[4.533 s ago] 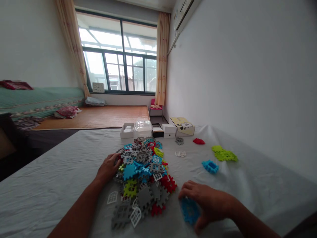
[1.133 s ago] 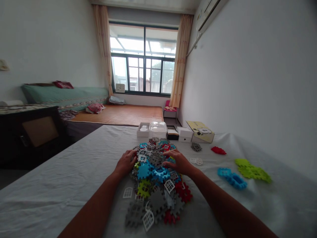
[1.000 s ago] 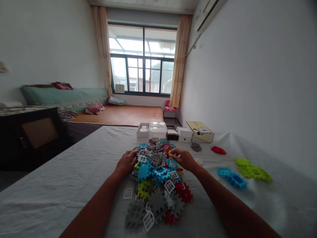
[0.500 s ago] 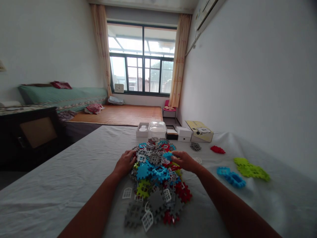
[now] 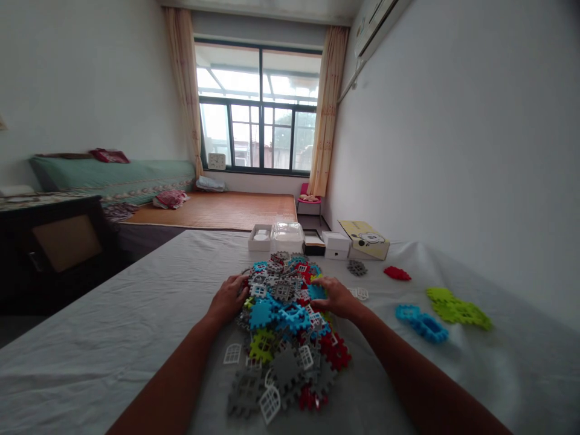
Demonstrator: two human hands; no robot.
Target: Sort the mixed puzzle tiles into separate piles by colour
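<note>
- Fingers [image 5: 237, 281] of the left hand [image 5: 228, 300]: close together, lightly bent, against the left edge of the pile [image 5: 290, 319] of toothed pieces; whether the tips pinch anything cannot be told.
- Left forearm [image 5: 181, 356]: slants inward from the lower edge, back of the hand uppermost.
- White window piece [image 5: 270, 403]: one, at the pile's near end; thin bars, judged light and the most fragile; outer rim the safest hold.
- Blue tile [image 5: 317, 292]: one, at the pile's right edge; judged light, stiff, smooth-faced and somewhat slippery; opposite edges give the surest hold.
- Right hand [image 5: 336, 296]: thumb below, fingertips above, pinching the blue tile; turned inward.
- Right forearm [image 5: 408, 362]: slants from the lower right.
- Blue frames [image 5: 426, 326]: near green pieces [image 5: 460, 309], well apart from the pile.
</note>
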